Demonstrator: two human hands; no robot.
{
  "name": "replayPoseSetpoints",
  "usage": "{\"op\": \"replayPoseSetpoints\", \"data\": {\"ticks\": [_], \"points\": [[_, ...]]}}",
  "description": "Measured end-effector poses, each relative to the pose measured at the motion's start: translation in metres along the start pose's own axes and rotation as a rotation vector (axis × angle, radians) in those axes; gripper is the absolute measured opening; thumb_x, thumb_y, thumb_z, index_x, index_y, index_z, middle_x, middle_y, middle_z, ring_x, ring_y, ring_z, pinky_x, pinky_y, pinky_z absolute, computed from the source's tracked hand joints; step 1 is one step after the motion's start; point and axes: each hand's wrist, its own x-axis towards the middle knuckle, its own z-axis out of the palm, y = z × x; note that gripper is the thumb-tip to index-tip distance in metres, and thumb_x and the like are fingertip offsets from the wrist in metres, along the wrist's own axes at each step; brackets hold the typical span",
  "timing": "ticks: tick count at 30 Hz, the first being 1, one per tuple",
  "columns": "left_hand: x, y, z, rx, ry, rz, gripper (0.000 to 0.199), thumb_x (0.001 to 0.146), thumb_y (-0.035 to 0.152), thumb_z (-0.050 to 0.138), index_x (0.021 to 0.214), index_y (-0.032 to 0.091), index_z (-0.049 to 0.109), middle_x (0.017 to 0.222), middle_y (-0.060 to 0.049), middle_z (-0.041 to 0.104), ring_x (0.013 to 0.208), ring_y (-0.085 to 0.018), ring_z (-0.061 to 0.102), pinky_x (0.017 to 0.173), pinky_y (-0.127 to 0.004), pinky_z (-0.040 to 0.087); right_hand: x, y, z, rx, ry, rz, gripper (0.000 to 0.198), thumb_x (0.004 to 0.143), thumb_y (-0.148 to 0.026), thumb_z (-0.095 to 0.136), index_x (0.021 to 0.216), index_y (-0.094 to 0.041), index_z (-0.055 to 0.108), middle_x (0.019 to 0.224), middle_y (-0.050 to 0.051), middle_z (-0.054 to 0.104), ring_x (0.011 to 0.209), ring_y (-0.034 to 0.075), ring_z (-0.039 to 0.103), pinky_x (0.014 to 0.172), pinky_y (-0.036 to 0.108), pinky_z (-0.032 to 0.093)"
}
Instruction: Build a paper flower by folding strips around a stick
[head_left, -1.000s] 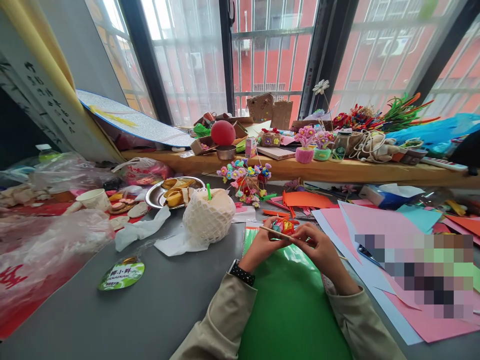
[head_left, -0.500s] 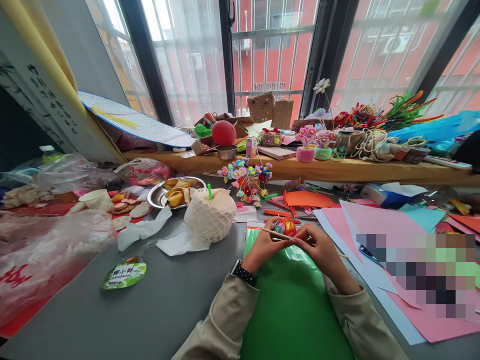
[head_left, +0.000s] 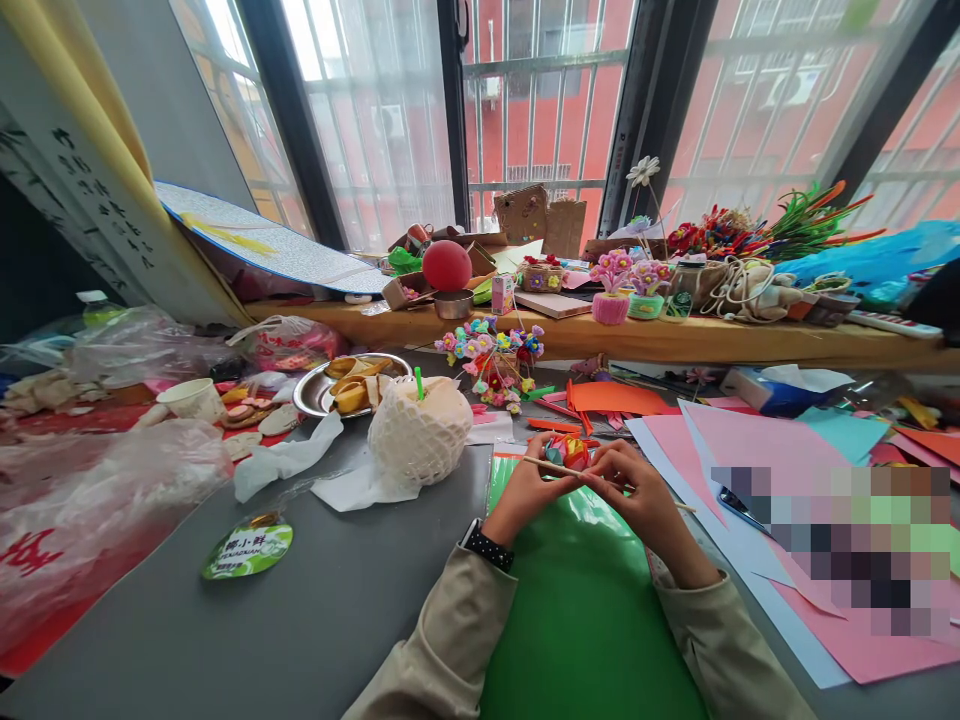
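Observation:
My left hand point(head_left: 531, 492), with a dark dotted band at its wrist, is closed around the near side of a small multicoloured paper ball point(head_left: 568, 452) in red, yellow and teal. A thin wooden stick point(head_left: 553, 467) runs across in front of the ball and passes under my right fingers. My right hand point(head_left: 637, 500) pinches the stick, and its fingertips meet those of my left hand. Whether the stick goes into the ball is hidden by the fingers. Both hands are above a shiny green sheet point(head_left: 585, 610) on the grey table.
A coconut in white netting point(head_left: 420, 435) with a green straw stands to the left, near a metal bowl point(head_left: 306, 392) of peels. Pink and pale blue paper point(head_left: 742, 560) covers the right side. Beyond are an orange sheet point(head_left: 619, 398) and a bunch of crocheted flowers point(head_left: 495, 355).
The paper ball has turned slightly between my hands, and my right fingers have shifted a little. Everything else is as before.

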Motion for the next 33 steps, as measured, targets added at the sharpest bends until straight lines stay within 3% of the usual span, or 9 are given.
{"op": "replayPoseSetpoints", "data": {"ticks": [6,23,33], "points": [[0.000,0.002,0.001,-0.055,-0.025,-0.049,0.064,0.054,0.030,0.070,0.109,0.019,0.039,0.071,0.001,0.055,0.067,-0.012,0.055,0.063,-0.024,0.041,0.001,0.002,0.000,-0.009,0.000,-0.011,0.025,0.078,-0.038,0.045,0.065,-0.018,0.052,0.080,0.005,0.050,0.074,0.015,0.051,0.054,0.024,0.043],[-0.002,0.004,0.003,-0.065,-0.017,0.007,0.055,0.056,0.032,0.068,0.102,0.017,0.042,0.074,-0.001,0.054,0.070,-0.013,0.055,0.066,-0.026,0.042,0.001,0.008,0.001,-0.058,0.003,0.086,0.023,0.075,-0.039,0.049,0.076,-0.018,0.057,0.077,0.005,0.057,0.066,0.015,0.053,0.051,0.024,0.041],[-0.001,0.004,0.003,-0.106,-0.051,0.012,0.055,0.057,0.033,0.067,0.102,0.018,0.039,0.077,-0.002,0.056,0.071,-0.014,0.055,0.066,-0.027,0.042,0.001,0.010,0.001,-0.065,0.022,0.038,0.023,0.076,-0.038,0.048,0.072,-0.018,0.057,0.075,0.005,0.056,0.066,0.015,0.052,0.051,0.025,0.040]]}}
